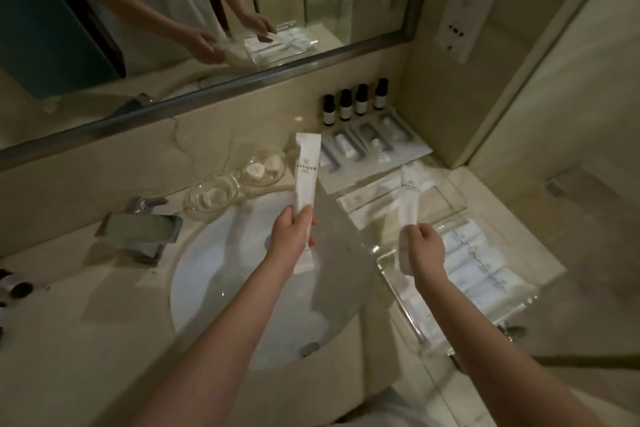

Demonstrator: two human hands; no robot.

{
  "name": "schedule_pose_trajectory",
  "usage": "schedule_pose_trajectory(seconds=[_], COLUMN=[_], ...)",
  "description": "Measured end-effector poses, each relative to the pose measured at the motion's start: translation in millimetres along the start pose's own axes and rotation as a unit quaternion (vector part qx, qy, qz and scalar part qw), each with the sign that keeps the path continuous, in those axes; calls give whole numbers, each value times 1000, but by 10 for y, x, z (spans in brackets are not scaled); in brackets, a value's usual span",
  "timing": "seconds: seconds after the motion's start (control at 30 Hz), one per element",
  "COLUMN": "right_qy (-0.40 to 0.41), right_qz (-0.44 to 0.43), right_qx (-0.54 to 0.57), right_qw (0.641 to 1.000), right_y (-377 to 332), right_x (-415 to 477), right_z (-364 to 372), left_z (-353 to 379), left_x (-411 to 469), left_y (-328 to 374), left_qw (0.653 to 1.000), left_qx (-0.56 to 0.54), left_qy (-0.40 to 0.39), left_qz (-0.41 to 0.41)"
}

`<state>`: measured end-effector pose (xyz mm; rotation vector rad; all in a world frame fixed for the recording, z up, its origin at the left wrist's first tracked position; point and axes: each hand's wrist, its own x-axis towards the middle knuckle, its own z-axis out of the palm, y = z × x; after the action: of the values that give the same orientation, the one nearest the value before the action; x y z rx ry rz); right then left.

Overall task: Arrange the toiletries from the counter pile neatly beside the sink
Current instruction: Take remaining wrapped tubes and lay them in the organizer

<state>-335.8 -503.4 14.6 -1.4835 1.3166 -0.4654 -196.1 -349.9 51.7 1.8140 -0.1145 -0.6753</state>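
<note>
My left hand (292,230) grips a long white toiletry packet (306,170) by its lower end and holds it upright above the white sink (221,274). My right hand (423,248) grips a second white packet (409,194) over the clear acrylic tray (412,315) to the right of the sink. Several white packets (474,263) lie side by side in that tray. More flat packets (367,199) lie on the counter behind the tray.
A row of dark small bottles (353,102) stands against the back wall, with clear-wrapped kits (370,142) in front. Two glass dishes (242,180) with soaps sit behind the sink, the faucet (142,229) to the left. A mirror runs along the back wall.
</note>
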Motion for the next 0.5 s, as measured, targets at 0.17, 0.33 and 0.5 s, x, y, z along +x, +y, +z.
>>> schedule_pose_trajectory(seconds=[0.17, 0.33, 0.5], right_qy=[38, 44, -51], right_qz=[64, 78, 93], right_qx=[-25, -86, -167], right_qw=[997, 992, 980], right_y=[-14, -135, -143], right_x=[336, 488, 662], right_z=[-78, 73, 217], left_z=[207, 272, 271], left_x=[66, 138, 188], left_y=[41, 28, 14], left_qw=[1000, 999, 999], left_qx=[16, 29, 37], left_qy=[-15, -13, -6], left_qz=[0, 1, -3])
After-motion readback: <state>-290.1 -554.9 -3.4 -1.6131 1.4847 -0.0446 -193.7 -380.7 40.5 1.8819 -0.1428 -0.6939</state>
